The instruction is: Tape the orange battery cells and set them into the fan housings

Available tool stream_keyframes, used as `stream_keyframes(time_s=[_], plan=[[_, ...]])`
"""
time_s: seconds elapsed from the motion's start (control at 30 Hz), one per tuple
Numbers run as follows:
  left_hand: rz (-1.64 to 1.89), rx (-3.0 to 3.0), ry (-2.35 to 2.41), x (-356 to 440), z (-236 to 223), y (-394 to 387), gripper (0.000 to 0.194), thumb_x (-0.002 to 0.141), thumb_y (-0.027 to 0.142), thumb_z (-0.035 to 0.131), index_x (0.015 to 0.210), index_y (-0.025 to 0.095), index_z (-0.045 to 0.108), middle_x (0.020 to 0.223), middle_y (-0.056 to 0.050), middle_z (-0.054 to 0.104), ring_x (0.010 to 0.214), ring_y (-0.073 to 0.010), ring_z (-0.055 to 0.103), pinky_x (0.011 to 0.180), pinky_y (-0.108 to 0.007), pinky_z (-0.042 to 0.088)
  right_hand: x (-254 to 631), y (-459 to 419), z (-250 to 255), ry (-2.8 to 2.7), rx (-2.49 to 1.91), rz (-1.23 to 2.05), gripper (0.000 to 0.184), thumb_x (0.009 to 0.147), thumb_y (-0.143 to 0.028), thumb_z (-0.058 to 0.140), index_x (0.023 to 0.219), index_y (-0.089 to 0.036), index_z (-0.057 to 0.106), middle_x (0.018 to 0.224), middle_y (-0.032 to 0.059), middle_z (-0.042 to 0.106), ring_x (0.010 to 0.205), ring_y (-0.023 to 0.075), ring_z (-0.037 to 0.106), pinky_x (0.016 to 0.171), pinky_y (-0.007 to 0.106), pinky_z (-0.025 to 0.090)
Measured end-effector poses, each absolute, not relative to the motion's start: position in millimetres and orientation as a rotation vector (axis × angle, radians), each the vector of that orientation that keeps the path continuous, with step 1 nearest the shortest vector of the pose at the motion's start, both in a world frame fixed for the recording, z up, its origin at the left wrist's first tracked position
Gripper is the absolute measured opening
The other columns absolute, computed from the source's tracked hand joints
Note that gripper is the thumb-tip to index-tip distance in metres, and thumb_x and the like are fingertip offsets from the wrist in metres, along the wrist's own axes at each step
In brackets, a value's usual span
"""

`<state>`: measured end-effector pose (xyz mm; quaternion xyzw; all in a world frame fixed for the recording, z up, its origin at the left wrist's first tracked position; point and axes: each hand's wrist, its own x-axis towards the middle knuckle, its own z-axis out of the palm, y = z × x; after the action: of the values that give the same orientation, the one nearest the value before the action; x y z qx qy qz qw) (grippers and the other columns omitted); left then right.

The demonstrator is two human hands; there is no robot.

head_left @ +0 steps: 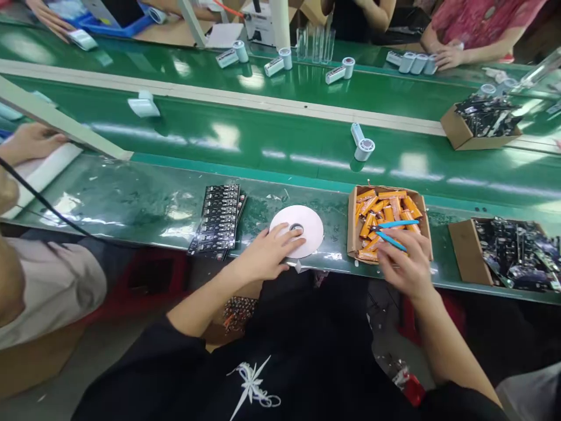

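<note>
My left hand (267, 251) lies over a white roll (311, 225) with a dark centre hole, its fingers stretched flat across the disc. The roll rests at the bench's front edge. In my right hand (409, 263) are blue-handled nippers (397, 224), their handles spread and the small dark head pointing left. They are above a cardboard box (352, 225) of orange-wrapped cells (368, 225). A stacked panel of black circuit boards (219, 216) lies left of the roll.
A box of loose circuit boards (471, 251) stands at the right, another cardboard box (458, 128) beyond it. Pale blue cylindrical parts (364, 149) sit on the green conveyor (272, 131). A co-worker's hand (37, 140) is at the left; other people sit opposite. A dark cable (48, 204) crosses the left.
</note>
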<state>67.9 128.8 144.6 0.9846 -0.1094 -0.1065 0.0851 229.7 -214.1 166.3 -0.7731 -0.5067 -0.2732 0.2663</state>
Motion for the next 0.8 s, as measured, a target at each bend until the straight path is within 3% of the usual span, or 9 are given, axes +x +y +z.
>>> stream_keyframes(time_s=[0.13,0.27,0.33,0.4,0.5,0.6,0.67,0.73,0.8], plan=[[-0.040,2.875,-0.349,64,141,139,0.074,0.085,0.033,0.091,0.152,0.027,0.059,0.143,-0.011,0.072,0.141,-0.0344,0.057,0.107,-0.045,0.057,183,-190,159,-1.136,-1.883,-0.144,0.027,0.101,-0.020,0.069,0.126,-0.030,0.072,0.133,0.0128,0.074,0.100,0.0247,0.076,0.080,0.041,0.066],[0.676,2.710,-0.282,57,150,119,0.076,0.093,0.024,0.082,0.161,0.024,0.047,0.135,-0.013,0.075,0.126,-0.0333,0.061,0.106,-0.050,0.057,140,-164,154,-0.717,-1.602,0.700,0.068,0.098,-0.048,0.078,0.158,-0.030,0.051,0.139,0.0149,0.073,0.081,0.0185,0.077,0.054,0.026,0.060],[0.858,2.641,-0.294,58,155,108,0.082,0.093,0.009,0.075,0.165,0.031,0.042,0.133,-0.010,0.076,0.125,-0.0319,0.062,0.107,-0.051,0.057,130,-153,154,-0.720,-1.494,0.952,0.054,0.098,-0.055,0.079,0.141,-0.024,0.067,0.116,0.0096,0.081,0.074,0.0174,0.076,0.057,0.025,0.059],[0.922,2.575,-0.214,60,153,106,0.085,0.090,0.004,0.074,0.163,0.035,0.044,0.130,-0.008,0.076,0.124,-0.0313,0.061,0.104,-0.051,0.059,129,-150,156,-0.894,-1.497,1.069,0.036,0.106,-0.053,0.068,0.106,-0.018,0.079,0.088,0.0059,0.081,0.063,0.0152,0.071,0.058,0.025,0.056],[0.923,2.377,0.144,61,138,118,0.079,0.090,0.019,0.081,0.161,0.032,0.048,0.138,-0.011,0.067,0.127,-0.0321,0.060,0.091,-0.046,0.066,147,-161,162,-1.280,-1.622,1.038,0.040,0.110,-0.048,0.061,0.089,-0.019,0.080,0.083,0.0061,0.081,0.060,0.0162,0.069,0.059,0.028,0.055],[0.899,2.245,0.382,58,120,127,0.077,0.089,0.030,0.084,0.158,0.027,0.051,0.142,-0.014,0.061,0.131,-0.0323,0.059,0.081,-0.039,0.067,191,-177,176,-1.321,-1.890,0.660,0.030,0.108,-0.047,0.064,0.109,-0.022,0.082,0.104,0.0082,0.084,0.074,0.0212,0.074,0.071,0.035,0.060],[0.892,2.272,0.357,57,111,123,0.074,0.088,0.028,0.083,0.156,0.026,0.053,0.140,-0.014,0.062,0.130,-0.0318,0.058,0.080,-0.037,0.067,229,-180,184,-1.162,-2.157,0.271,0.031,0.110,-0.041,0.060,0.125,-0.020,0.078,0.115,0.0121,0.082,0.095,0.0282,0.076,0.089,0.045,0.062],[0.862,2.337,0.251,59,105,111,0.072,0.087,0.021,0.081,0.154,0.026,0.055,0.138,-0.013,0.065,0.127,-0.0311,0.058,0.083,-0.038,0.066,263,-173,187,-1.099,-2.400,0.002,0.036,0.109,-0.035,0.057,0.136,-0.017,0.072,0.127,0.0172,0.078,0.119,0.0374,0.069,0.106,0.058,0.056],[0.834,2.395,0.145,63,101,98,0.070,0.087,0.015,0.076,0.153,0.025,0.056,0.137,-0.013,0.069,0.123,-0.0309,0.058,0.090,-0.042,0.064,286,-160,185,-1.150,-2.587,-0.049,0.042,0.106,-0.034,0.059,0.143,-0.016,0.069,0.142,0.0201,0.070,0.131,0.0444,0.060,0.110,0.068,0.050]])
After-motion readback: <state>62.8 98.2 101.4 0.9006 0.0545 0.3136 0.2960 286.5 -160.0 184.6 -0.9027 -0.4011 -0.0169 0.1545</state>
